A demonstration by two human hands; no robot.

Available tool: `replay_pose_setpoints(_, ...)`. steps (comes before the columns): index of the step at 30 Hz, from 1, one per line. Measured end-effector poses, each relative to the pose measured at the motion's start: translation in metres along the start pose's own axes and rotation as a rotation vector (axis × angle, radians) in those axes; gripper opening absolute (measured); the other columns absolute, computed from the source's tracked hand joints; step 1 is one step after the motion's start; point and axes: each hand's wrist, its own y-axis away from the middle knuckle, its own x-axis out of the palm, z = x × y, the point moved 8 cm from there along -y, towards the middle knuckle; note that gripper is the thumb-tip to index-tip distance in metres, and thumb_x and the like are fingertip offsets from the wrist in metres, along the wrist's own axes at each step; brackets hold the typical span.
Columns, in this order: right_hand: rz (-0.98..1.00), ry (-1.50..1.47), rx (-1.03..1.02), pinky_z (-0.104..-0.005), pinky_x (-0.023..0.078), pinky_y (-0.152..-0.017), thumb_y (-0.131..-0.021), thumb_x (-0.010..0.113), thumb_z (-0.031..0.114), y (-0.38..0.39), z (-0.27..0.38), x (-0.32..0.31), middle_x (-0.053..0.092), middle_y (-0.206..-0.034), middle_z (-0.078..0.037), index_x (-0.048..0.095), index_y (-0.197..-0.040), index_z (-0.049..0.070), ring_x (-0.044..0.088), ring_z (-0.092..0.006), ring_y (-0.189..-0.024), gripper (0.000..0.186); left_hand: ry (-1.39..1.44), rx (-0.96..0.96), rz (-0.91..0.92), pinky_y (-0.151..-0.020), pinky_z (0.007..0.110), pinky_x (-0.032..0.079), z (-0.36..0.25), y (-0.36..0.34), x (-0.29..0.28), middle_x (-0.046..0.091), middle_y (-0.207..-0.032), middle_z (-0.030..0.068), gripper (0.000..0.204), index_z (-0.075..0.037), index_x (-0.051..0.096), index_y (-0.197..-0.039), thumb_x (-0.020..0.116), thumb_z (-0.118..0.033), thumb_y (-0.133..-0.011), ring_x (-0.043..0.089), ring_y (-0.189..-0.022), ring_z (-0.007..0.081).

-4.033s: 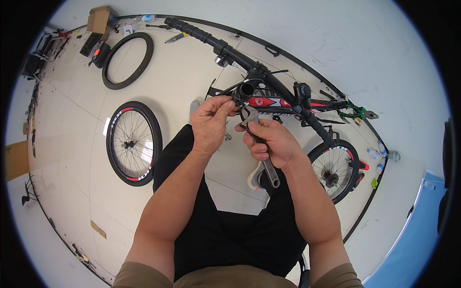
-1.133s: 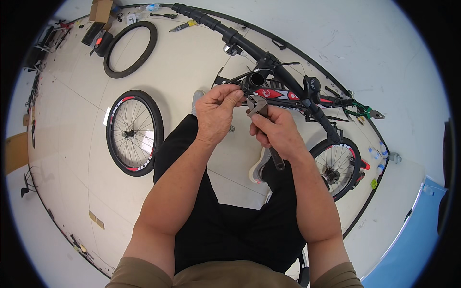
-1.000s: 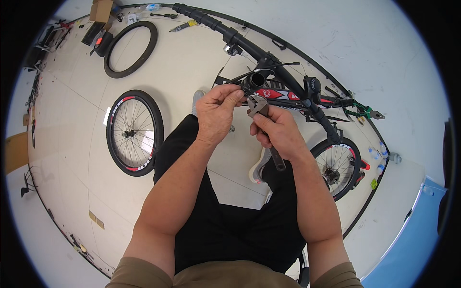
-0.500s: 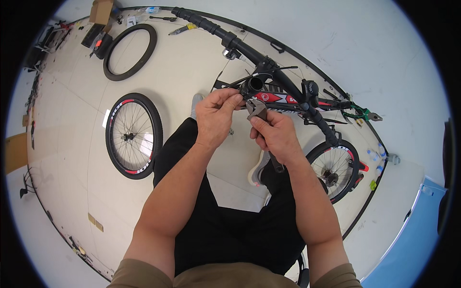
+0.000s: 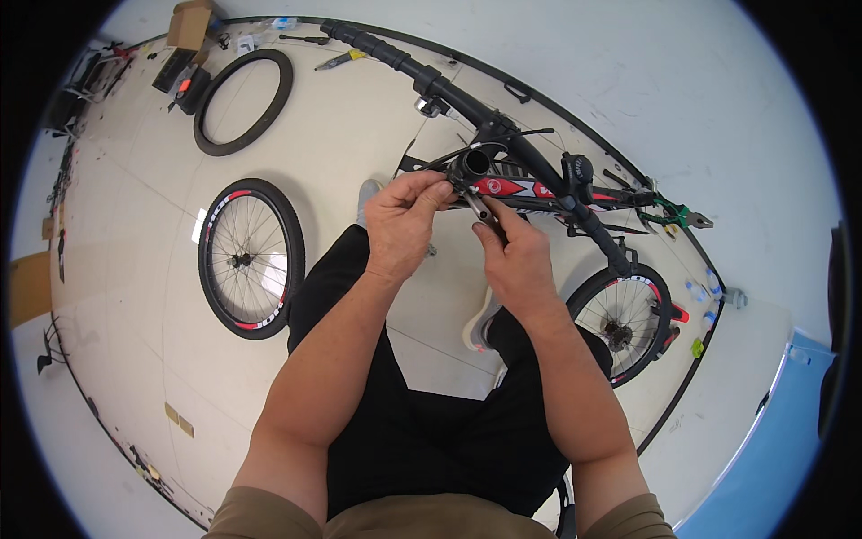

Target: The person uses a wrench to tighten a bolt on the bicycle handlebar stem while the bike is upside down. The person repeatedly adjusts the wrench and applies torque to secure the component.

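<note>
A bicycle with a red, black and white frame [image 5: 503, 186] stands upside down or tilted, I cannot tell which, beyond my knees. Thumb and fingers of my left hand [image 5: 400, 229] are pinched together beside the open black tube [image 5: 475, 163] at the frame's front end; whatever small part they grip is hidden. My right hand [image 5: 521, 260] is closed round an adjustable wrench [image 5: 480, 208], seen nearly edge-on. The wrench's jaws are up against the fittings just below the tube, close to my left fingertips.
A black handlebar [image 5: 386, 51] with a bell [image 5: 431, 108] crosses above my hands. On the floor at left lie a spoked wheel [image 5: 295, 269] and a loose tyre [image 5: 285, 83]. The rear wheel [image 5: 663, 310] is at right. Green-handled pliers [image 5: 673, 216] rest near the wall.
My right hand has turned the wrench from broad side to nearly edge-on, and its fingers have shifted along it. My left hand stays almost in place.
</note>
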Motion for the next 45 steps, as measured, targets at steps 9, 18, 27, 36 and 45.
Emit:
replay_pose_setpoints(9,0.357,-0.594,0.531,-0.025,0.041,-0.05,-0.098,0.063,0.014,0.012,-0.018,0.014,0.065,-0.074,-0.004,0.063,-0.096,0.0,0.053,-0.008,-0.057,0.015,-0.048,0.002,-0.01,-0.076,0.026,0.055,-0.003,0.001,0.002,0.073,-0.092,0.0087,0.012,0.004,0.07,-0.104,0.068,0.002,-0.093,0.069,-0.083,0.0137)
replay_pose_setpoints(18,0.431,-0.777,0.674,-0.0251,0.034,-0.041,-0.102,0.061,0.019,0.01,-0.011,0.02,0.062,-0.071,-0.005,0.062,-0.094,0.001,0.047,-0.0072,-0.048,0.019,-0.073,0.049,0.012,-0.076,0.028,0.059,-0.002,0.0,-0.002,0.073,-0.093,0.0102,0.012,0.005,0.069,-0.106,0.068,0.001,-0.095,0.072,-0.082,0.0154)
replay_pose_setpoints(27,0.477,-0.845,0.664,-0.0259,0.035,-0.043,-0.104,0.054,0.016,0.012,-0.015,0.023,0.064,-0.079,-0.009,0.06,-0.105,-0.001,0.046,-0.0083,-0.049,0.018,-0.054,0.033,0.017,-0.077,0.027,0.059,-0.004,0.001,0.0,0.073,-0.093,0.0091,0.012,0.004,0.07,-0.106,0.069,0.0,-0.095,0.071,-0.082,0.015)
replay_pose_setpoints(36,0.615,-1.245,0.841,-0.0216,0.034,-0.046,-0.105,0.052,0.015,0.018,-0.009,0.03,0.062,-0.082,-0.008,0.061,-0.112,-0.003,0.044,-0.0061,-0.055,0.021,-0.056,0.044,0.017,-0.077,0.027,0.059,-0.006,0.001,0.0,0.073,-0.093,0.0094,0.012,0.004,0.07,-0.106,0.069,-0.001,-0.095,0.071,-0.082,0.0147)
replay_pose_setpoints(45,0.583,-1.21,0.789,-0.021,0.034,-0.047,-0.105,0.051,0.013,0.017,-0.007,0.023,0.063,-0.083,-0.009,0.06,-0.118,-0.003,0.044,-0.0061,-0.055,0.023,-0.025,0.058,0.028,-0.076,0.027,0.058,-0.004,0.001,0.001,0.074,-0.094,0.0099,0.013,0.004,0.07,-0.106,0.07,0.0,-0.094,0.072,-0.084,0.0156)
